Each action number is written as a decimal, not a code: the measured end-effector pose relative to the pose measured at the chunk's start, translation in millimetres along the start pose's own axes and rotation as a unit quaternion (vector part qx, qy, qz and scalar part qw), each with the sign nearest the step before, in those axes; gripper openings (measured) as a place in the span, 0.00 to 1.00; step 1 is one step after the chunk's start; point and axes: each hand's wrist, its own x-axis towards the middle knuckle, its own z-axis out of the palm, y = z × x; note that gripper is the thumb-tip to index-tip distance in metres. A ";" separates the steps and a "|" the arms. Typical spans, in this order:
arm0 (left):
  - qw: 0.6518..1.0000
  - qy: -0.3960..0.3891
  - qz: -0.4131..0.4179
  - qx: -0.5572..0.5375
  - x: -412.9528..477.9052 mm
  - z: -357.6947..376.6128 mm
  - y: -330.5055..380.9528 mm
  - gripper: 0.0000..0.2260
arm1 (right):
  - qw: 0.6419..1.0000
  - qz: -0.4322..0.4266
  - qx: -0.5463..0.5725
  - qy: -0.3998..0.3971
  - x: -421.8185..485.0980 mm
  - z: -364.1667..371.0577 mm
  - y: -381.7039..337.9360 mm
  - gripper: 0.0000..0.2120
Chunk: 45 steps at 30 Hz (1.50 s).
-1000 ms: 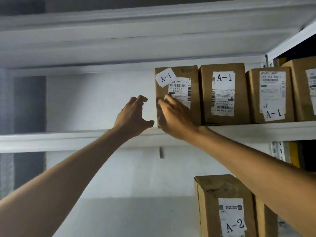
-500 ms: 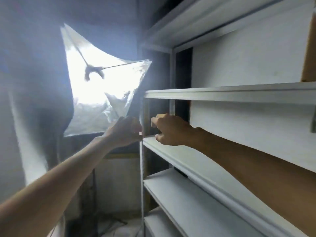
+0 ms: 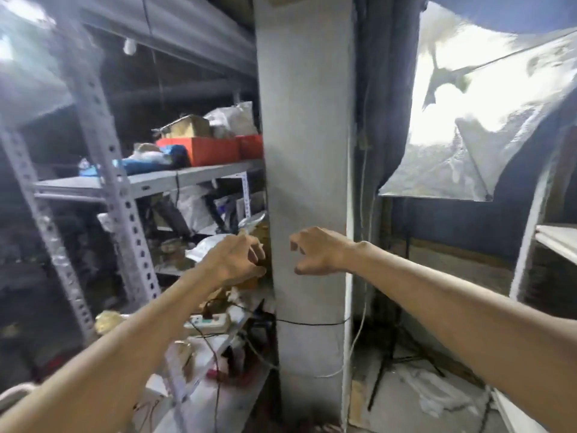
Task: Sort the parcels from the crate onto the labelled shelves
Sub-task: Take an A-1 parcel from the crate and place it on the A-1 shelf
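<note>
A grey concrete pillar (image 3: pixel 306 151) is seen at the centre, ringed low down by a black cable (image 3: pixel 312 323). A perforated metal rack (image 3: pixel 107 145), loaded with red boxes (image 3: pixel 212 150), is set to its left; a brightly lit silvery sheet (image 3: pixel 499 135) is hung at right.

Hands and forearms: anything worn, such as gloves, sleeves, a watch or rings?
Nothing worn shows. The left hand and right hand are ungloved; no sleeve enters the frame, and no watch, band or ring is visible.
</note>
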 end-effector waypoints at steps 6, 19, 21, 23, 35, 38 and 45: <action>0.985 0.009 -0.166 0.041 -112.4 -24.0 -99.0 0.11 | 0.986 -0.152 0.043 -0.062 31.4 46.4 -131.8 0.15; 0.933 -0.008 -0.357 0.055 -284.1 -33.2 -215.7 0.13 | 0.924 -0.345 0.088 -0.139 57.2 127.0 -324.1 0.16; 0.925 -0.002 -0.376 0.055 -293.2 -26.0 -230.2 0.12 | 0.913 -0.362 0.098 -0.160 66.4 142.9 -338.3 0.18; 0.912 0.003 -0.408 0.045 -302.5 -16.4 -242.9 0.12 | 0.901 -0.385 0.097 -0.173 76.8 157.3 -350.1 0.17; 0.836 -0.008 -0.549 0.008 -348.0 23.2 -310.9 0.14 | 0.828 -0.500 0.108 -0.231 139.2 243.7 -405.6 0.18; 0.818 -0.016 -0.575 0.014 -357.3 26.6 -337.9 0.17 | 0.824 -0.506 0.105 -0.232 158.5 265.0 -428.5 0.13; 0.803 -0.041 -0.594 0.002 -371.3 32.0 -431.7 0.18 | 0.826 -0.501 0.068 -0.249 213.5 313.5 -492.7 0.12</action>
